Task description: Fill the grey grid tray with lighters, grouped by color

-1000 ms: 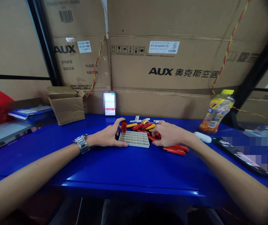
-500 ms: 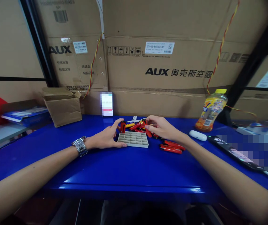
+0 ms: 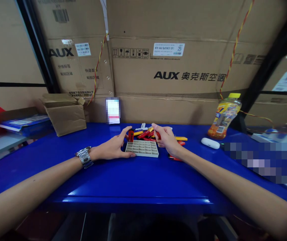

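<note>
Blue table (image 3: 138,180), AUX cartons (image 3: 183,67) behind: left hand (image 3: 110,149) grips the grid tray (image 3: 142,148), right hand (image 3: 166,139) pinches a red lighter (image 3: 158,135).

Open cardboard box (image 3: 65,117) left; juice bottle (image 3: 223,117), white case (image 3: 210,143) right, on blue table (image 3: 133,180).

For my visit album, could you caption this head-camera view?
Left hand grips a grey grid tray on a blue table; right hand pinches a red piece beside the pile.
</note>
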